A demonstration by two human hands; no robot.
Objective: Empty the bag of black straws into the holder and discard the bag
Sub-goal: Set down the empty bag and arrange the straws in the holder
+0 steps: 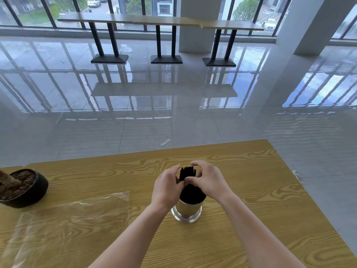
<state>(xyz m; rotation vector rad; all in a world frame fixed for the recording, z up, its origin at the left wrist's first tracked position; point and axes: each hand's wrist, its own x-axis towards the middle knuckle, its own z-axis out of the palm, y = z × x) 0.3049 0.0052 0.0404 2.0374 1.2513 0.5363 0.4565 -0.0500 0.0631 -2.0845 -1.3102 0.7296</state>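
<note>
The left hand (167, 187) and right hand (209, 180) are both gripping the black straws (187, 171), standing upright in the holder (186, 211) on the surface (255, 190). Gentle, even squeezing is looking wise so the holder isn't tipping; the empty bag (67, 219) is lying flat to their left.

The straws (187, 172) are coloured black throughout. The holder (186, 211) is finished in shiny silver metal. The bag (67, 219) is seen to be clear and colourless. The desk (251, 190) is patterned with swirling wood grain in yellow-tan and darker brown. The plant pot (39, 190) is coloured black and filled with brown soil. The floor (135, 93) is laid with glossy grey tiles.
</note>
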